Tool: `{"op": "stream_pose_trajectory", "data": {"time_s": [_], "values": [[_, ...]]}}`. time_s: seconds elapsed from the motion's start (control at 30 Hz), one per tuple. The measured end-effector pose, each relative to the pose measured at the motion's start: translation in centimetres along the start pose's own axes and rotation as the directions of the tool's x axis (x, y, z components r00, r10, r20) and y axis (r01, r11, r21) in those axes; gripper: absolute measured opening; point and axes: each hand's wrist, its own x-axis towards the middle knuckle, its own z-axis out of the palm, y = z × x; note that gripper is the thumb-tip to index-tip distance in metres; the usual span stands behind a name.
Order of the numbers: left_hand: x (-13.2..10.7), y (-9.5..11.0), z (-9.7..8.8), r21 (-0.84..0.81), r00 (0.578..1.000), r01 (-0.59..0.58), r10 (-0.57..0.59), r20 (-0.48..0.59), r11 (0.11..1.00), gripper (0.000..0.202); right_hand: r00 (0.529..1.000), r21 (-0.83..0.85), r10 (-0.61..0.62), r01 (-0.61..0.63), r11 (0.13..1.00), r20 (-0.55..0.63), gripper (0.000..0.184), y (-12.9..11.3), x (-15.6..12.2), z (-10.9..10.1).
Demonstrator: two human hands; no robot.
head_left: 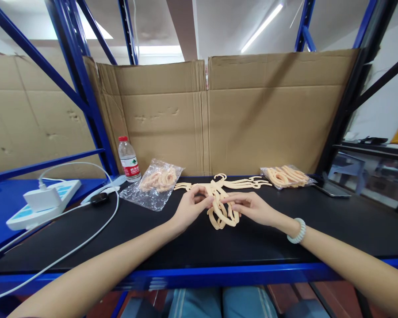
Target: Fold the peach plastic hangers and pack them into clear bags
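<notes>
Hangers [221,213] are pinched by left hand [192,205] and right hand [252,207]; bottle label [131,167] shows Chinese.

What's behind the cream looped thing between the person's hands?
Behind the looped thing, more cream pieces with hooked ends lie on the tabletop; brown cardboard stands farther back. What the left hand, right hand and looped thing cover can't be seen.

Two hands [193,206], two plastic bags [288,176], one bottle [128,160]
</notes>
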Motion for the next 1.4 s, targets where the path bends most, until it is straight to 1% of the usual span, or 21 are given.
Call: {"op": "stream_pose_trajectory", "data": {"time_s": [0.1,0.17,0.23,0.3,0.37,0.47,0.6,0.67,0.73,0.8,0.83,0.87,0.9,0.93,1.0,1.03,1.07,1.13,1.2,1.27,1.4], "values": [[-0.1,0.1,0.1,-0.025,0.997,0.081,-0.08,0.013,0.996,0.034,0.998,0.125,0.028,-0.034,0.992,0.053,0.027,-0.4,-0.1,0.3],[-0.1,0.3,0.2,-0.028,0.993,0.118,-0.118,0.03,0.993,0.036,0.999,0.165,0.004,-0.013,0.986,0.052,0.029,-0.8,0.0,0.4],[-0.1,0.3,0.3,-0.029,0.99,0.135,-0.134,0.048,0.99,0.035,0.999,0.105,-0.036,0.034,0.994,0.019,0.032,-1.1,0.0,0.3],[-0.2,0.2,0.5,-0.026,0.988,0.138,-0.136,0.073,0.99,0.033,0.997,-0.013,-0.073,0.073,0.997,-0.011,0.031,-1.3,0.2,0.2],[-0.3,0.0,0.7,-0.014,0.987,0.138,-0.137,0.089,0.99,0.032,0.995,-0.095,-0.097,0.097,0.991,0.0,0.028,-1.4,0.3,0.0],[-0.4,-0.1,1.0,0.015,0.986,0.141,-0.141,0.089,0.99,0.032,0.994,-0.112,-0.106,0.11,0.988,0.035,0.028,-1.3,0.5,0.0],[-0.4,-0.2,1.2,0.024,0.983,0.139,-0.141,0.117,0.99,0.033,0.994,-0.093,-0.11,0.109,0.99,0.001,0.028,-1.0,0.6,-0.1],[-0.2,-0.4,1.0,0.032,0.98,0.124,-0.127,0.151,0.992,0.036,0.994,-0.095,-0.099,0.095,0.991,-0.041,0.026,-0.7,0.6,-0.3],[0.1,-0.7,0.6,0.074,0.984,0.077,-0.088,0.154,0.994,0.039,0.993,-0.066,-0.062,0.055,0.996,-0.1,0.025,-0.2,0.7,-0.8],[0.2,-0.8,0.1,0.187,0.993,-0.016,-0.007,0.121,0.982,0.04,0.984,-0.002,-0.001,0.001,1.0,-0.177,0.025,0.7,0.7,-1.6],[0.2,-0.7,-0.1,0.283,0.992,-0.084,0.053,0.116,0.956,0.037,0.977,0.023,0.038,-0.034,0.999,-0.21,0.025,1.3,0.7,-2.0],[0.1,-0.5,-0.3,0.394,0.983,-0.164,0.115,0.145,0.904,0.034,0.97,0.032,0.08,-0.075,0.997,-0.23,0.026,1.9,0.7,-2.4],[-0.1,-0.2,-0.5,0.502,0.963,-0.251,0.161,0.215,0.827,0.03,0.964,0.019,0.119,-0.118,0.993,-0.236,0.027,2.4,0.6,-2.7],[-0.3,0.1,-0.7,0.587,0.932,-0.34,0.18,0.314,0.735,0.029,0.963,-0.015,0.148,-0.155,0.988,-0.227,0.027,3.0,0.6,-3.0],[-0.8,0.8,-0.8,0.662,0.849,-0.49,0.137,0.511,0.567,0.033,0.969,-0.12,0.16,-0.184,0.976,-0.187,0.029,3.7,0.5,-3.3],[-1.1,1.0,-0.8,0.669,0.809,-0.539,0.095,0.58,0.512,0.038,0.975,-0.183,0.141,-0.173,0.968,-0.174,0.03,4.0,0.4,-3.4],[-1.3,1.2,-0.8,0.669,0.778,-0.573,0.057,0.626,0.474,0.042,0.979,-0.253,0.11,-0.151,0.955,-0.169,0.031,4.1,0.4,-3.3],[-1.6,1.3,-0.8,0.671,0.742,-0.607,0.002,0.67,0.427,0.045,0.987,-0.403,0.04,-0.099,0.91,-0.153,0.032,4.2,0.3,-3.2],[-1.6,1.0,-0.9,0.672,0.724,-0.62,-0.036,0.689,0.406,0.044,0.994,-0.523,-0.004,-0.054,0.851,-0.109,0.033,4.1,0.1,-3.1],[-1.4,0.8,-1.0,0.674,0.718,-0.622,-0.053,0.694,0.399,0.043,0.998,-0.588,-0.024,-0.015,0.809,-0.058,0.033,4.0,0.1,-3.1],[-1.0,0.6,-1.3,0.682,0.727,-0.608,-0.06,0.684,0.407,0.041,0.999,-0.651,-0.052,0.036,0.759,-0.006,0.034,3.7,0.0,-2.7]]}}
